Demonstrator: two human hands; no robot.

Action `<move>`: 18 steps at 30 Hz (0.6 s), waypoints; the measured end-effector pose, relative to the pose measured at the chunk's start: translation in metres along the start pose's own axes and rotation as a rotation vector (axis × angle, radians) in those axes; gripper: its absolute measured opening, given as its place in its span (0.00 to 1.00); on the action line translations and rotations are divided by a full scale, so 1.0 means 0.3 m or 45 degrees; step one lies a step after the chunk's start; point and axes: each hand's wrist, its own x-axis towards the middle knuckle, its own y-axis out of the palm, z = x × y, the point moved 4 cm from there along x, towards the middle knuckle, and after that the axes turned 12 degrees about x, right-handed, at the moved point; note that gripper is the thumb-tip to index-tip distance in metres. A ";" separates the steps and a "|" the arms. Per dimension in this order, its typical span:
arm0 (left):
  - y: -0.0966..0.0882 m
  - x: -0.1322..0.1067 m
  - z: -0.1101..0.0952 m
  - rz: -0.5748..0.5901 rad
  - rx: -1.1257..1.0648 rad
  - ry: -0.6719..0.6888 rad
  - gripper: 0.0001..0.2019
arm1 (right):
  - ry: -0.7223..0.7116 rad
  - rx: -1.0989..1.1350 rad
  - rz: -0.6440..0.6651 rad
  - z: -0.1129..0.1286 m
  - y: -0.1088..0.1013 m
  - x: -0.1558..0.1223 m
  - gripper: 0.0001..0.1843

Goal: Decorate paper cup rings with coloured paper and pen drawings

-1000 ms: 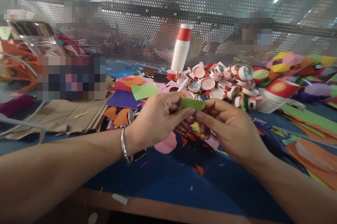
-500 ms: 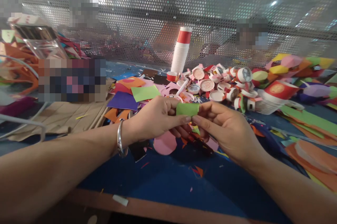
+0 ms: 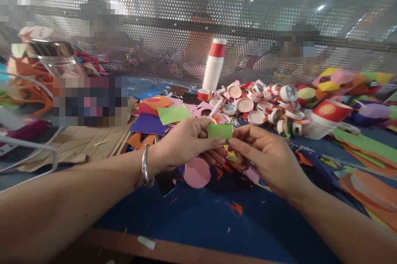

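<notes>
Both hands meet over the middle of the blue table point(image 3: 198, 222) and pinch a small folded green paper piece point(image 3: 220, 130). My left hand point(image 3: 186, 142), with a metal bangle on its wrist, grips the left end between thumb and forefinger. My right hand point(image 3: 266, 156) pinches the right end. Below them lie a pink paper circle point(image 3: 197, 172) and small coloured scraps.
Coloured paper sheets point(image 3: 155, 117) lie behind the hands, with brown cardboard point(image 3: 83, 142) to the left. A stack of paper cups point(image 3: 214, 65) stands by a perforated metal screen point(image 3: 198, 16). Cut cup pieces point(image 3: 257, 103) are heaped at the right, beside orange and green sheets point(image 3: 366, 160).
The green piece has been folded shorter and squarer between the fingers. Both hands have stayed together, sitting slightly lower in the picture.
</notes>
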 end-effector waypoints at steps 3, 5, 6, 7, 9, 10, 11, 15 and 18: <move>0.005 0.002 0.003 0.003 0.021 0.013 0.03 | 0.019 -0.037 0.027 0.004 0.005 -0.001 0.12; 0.007 0.004 0.006 -0.006 0.053 0.028 0.03 | 0.017 -0.065 0.029 0.005 0.005 -0.002 0.12; 0.007 0.004 0.007 -0.013 0.079 0.038 0.03 | 0.015 -0.077 0.027 0.006 0.005 -0.003 0.12; 0.007 0.004 0.008 -0.022 0.116 0.050 0.03 | 0.012 -0.087 0.020 0.006 0.004 -0.004 0.12; 0.003 0.003 0.010 -0.050 0.219 0.078 0.04 | 0.010 -0.100 0.011 0.005 0.004 -0.005 0.12; -0.002 0.002 0.008 -0.079 0.293 0.112 0.06 | 0.012 -0.105 0.011 0.005 0.004 -0.006 0.12; -0.009 0.001 0.005 -0.123 0.396 0.164 0.09 | 0.014 -0.110 0.015 0.005 0.005 -0.006 0.11; -0.036 -0.007 -0.015 -0.355 0.855 0.429 0.19 | 0.030 -0.125 0.033 0.006 0.010 -0.006 0.12; -0.040 -0.004 -0.014 -0.364 0.790 0.468 0.12 | 0.037 -0.110 0.025 0.006 0.008 -0.005 0.13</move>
